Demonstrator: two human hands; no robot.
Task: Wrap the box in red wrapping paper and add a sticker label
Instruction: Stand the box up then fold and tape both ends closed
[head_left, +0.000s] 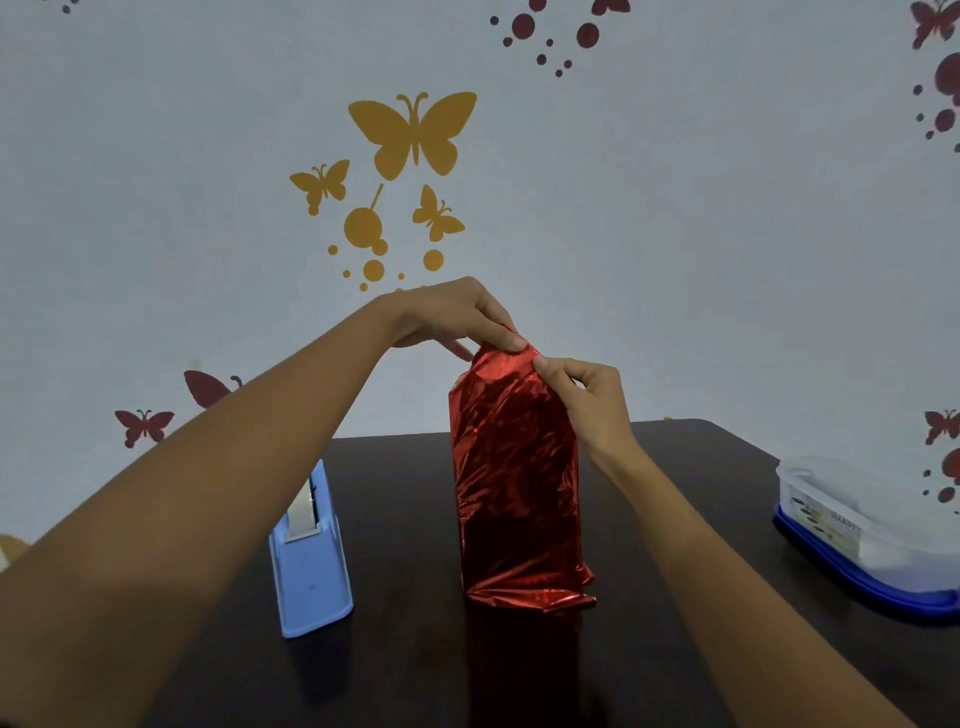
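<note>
On the dark brown, glossy surface (415, 665), near its middle, stands a tall upright package of crinkled, shiny red wrapping paper (519, 493); the box itself is hidden under the foil, and loose paper bunches out at the foot of the package where it meets the surface. Both hands work at the top end. The left hand (447, 317) reaches over from above and pinches the upper edge of the paper between thumb and fingertips, while the right hand (587, 400) pinches the near top corner just beside it, its fingers curled against the package's right side. To the left of the package, well apart from it, a light blue plastic tape dispenser (311, 571) stands on the surface, a pale strip of tape showing at its top and its far end hidden behind the left forearm. Near the right edge of the surface lies a translucent plastic container with a dark blue rim (872, 535), partly cut off by the frame. Behind the surface rises a pale grey-blue wall (675, 234) decorated with yellow butterfly decals (413, 132) and dots above the hands, and dark red butterfly decals (143, 423) and dots toward the left and right sides.
</note>
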